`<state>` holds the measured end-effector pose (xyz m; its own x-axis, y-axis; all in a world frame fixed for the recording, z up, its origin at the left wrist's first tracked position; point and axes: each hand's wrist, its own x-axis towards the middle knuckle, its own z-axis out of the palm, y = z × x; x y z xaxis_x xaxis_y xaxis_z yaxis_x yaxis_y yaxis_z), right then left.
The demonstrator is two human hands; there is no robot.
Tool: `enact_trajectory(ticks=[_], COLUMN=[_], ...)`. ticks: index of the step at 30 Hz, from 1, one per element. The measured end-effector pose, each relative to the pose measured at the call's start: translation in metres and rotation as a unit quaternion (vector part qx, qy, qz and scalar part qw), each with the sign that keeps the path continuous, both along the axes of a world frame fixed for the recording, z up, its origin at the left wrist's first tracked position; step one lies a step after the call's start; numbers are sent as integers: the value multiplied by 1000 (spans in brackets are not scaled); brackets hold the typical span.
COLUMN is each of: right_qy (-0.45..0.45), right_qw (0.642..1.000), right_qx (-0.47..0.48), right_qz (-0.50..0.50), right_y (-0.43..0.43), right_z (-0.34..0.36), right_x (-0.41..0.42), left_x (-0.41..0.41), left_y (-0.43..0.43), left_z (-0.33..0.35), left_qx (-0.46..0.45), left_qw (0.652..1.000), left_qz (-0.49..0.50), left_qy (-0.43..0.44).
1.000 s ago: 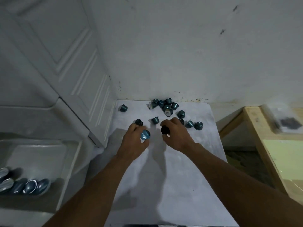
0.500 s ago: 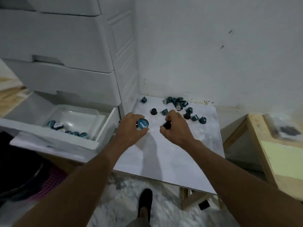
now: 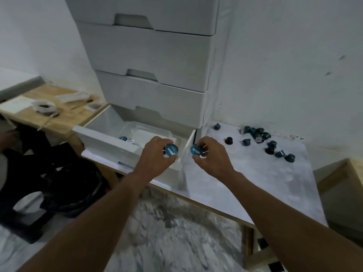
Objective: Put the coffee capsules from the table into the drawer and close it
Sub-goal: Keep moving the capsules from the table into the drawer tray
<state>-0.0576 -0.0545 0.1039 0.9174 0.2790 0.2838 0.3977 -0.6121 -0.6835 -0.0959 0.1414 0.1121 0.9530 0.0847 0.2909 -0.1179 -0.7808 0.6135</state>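
My left hand [image 3: 155,154] grips a teal coffee capsule [image 3: 171,150] over the right front corner of the open white drawer [image 3: 106,141]. My right hand [image 3: 211,157] pinches a second teal capsule [image 3: 195,150] just right of the drawer's side wall, above the table's left edge. A few capsules [image 3: 125,139] lie inside the drawer. Several more teal and black capsules [image 3: 257,134] are scattered at the back of the white table [image 3: 245,173], near the wall.
The open drawer is the lowest of a tall white drawer unit [image 3: 153,61]. A wooden bench [image 3: 49,114] with clutter stands at the left, a black stool [image 3: 39,193] below it, and a wooden shelf [image 3: 345,173] at the right edge. Marble floor lies beneath.
Both hands have carried their capsules left from the pile toward the open drawer. My view has swung left, bringing the drawer unit and the bench into sight.
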Motion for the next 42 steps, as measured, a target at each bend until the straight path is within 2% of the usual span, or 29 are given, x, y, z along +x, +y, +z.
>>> enact_trajectory(ticks=[8, 14, 22, 32, 40, 42], right_qy=[-1, -2, 30, 127, 190, 203], right_qw=[999, 999, 999, 991, 979, 975], right_qx=[22, 12, 11, -49, -66, -62], right_qz=[-24, -39, -38, -4, -41, -63], right_y=[117, 167, 197, 229, 235, 234], right_z=[-7, -10, -12, -69, -85, -83], right_x=[2, 13, 72, 140, 153, 152], left_x=[2, 26, 89, 166, 218, 225], left_y=[128, 182, 213, 241, 239, 234], left_z=[3, 8, 3, -31, -41, -47], left_qx=[2, 3, 26, 85, 144, 121], left_qw=[999, 998, 992, 969, 939, 927], left_qz=[-23, -44, -67, -77, -165, -213], left_qy=[29, 52, 103, 217, 264, 283])
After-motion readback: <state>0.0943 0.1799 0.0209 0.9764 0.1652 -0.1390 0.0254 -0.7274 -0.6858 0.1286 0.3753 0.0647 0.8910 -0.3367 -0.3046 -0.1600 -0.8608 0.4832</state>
